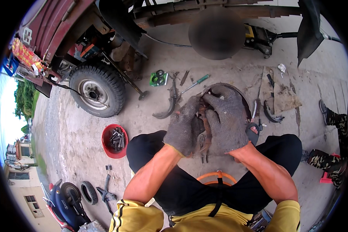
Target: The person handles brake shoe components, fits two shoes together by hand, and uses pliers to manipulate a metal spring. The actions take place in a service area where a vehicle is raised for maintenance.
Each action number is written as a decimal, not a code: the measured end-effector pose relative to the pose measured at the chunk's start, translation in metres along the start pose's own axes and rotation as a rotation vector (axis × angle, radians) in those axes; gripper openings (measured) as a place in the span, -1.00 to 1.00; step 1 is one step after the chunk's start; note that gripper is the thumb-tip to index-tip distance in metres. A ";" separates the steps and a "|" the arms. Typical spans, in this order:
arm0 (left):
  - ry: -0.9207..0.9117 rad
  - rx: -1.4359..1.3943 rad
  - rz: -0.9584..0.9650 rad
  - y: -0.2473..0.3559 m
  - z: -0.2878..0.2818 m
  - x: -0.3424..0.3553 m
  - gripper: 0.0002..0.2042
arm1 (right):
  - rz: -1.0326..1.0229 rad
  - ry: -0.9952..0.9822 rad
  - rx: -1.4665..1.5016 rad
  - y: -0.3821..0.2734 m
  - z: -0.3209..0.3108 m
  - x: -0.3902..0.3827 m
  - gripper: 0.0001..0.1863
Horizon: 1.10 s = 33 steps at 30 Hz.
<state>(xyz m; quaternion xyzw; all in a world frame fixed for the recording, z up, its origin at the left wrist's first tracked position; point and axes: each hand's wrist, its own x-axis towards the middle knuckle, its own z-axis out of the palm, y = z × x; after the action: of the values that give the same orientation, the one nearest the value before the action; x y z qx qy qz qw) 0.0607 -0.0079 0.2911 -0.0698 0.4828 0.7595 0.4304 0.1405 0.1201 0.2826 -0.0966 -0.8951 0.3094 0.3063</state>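
Observation:
Both my hands wear grey knit gloves and work close together over a curved, rusty brake shoe (pixel 241 101) on the concrete between my knees. My left hand (pixel 183 127) grips a rusty metal part (pixel 204 120) at the shoe's inner side. My right hand (pixel 227 118) presses down on the shoe, fingers curled over its upper edge. Pliers (pixel 202 144) lie just below my hands. Much of the shoe is hidden under the gloves.
A second curved brake shoe (pixel 167 109) and a green-handled screwdriver (pixel 195 82) lie beyond my hands. A red bowl of bolts (pixel 114 141) sits at left, a vehicle wheel (pixel 96 92) behind it. A jack (pixel 259 38), rags (pixel 284 98) and another person's legs (pixel 332 154) are at right.

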 end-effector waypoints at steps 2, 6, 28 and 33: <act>0.010 0.432 0.196 0.000 -0.001 -0.001 -0.78 | 0.063 -0.001 0.097 0.001 0.007 -0.004 -0.61; 0.002 1.340 0.572 0.009 0.000 -0.013 -0.62 | 0.076 0.000 0.154 0.001 0.010 -0.004 -0.62; 0.084 -0.221 0.331 0.039 -0.027 -0.021 -0.52 | 0.586 -0.377 -0.236 0.156 -0.064 -0.012 -0.50; -0.048 -0.266 0.277 0.045 -0.047 -0.025 -0.53 | 0.712 -0.782 -0.487 0.251 0.013 -0.071 -0.45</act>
<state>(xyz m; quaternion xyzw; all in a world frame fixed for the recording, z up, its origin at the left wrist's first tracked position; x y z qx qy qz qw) 0.0292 -0.0669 0.3101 -0.0409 0.3728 0.8700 0.3200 0.1851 0.2859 0.0861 -0.3377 -0.8994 0.1911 -0.2011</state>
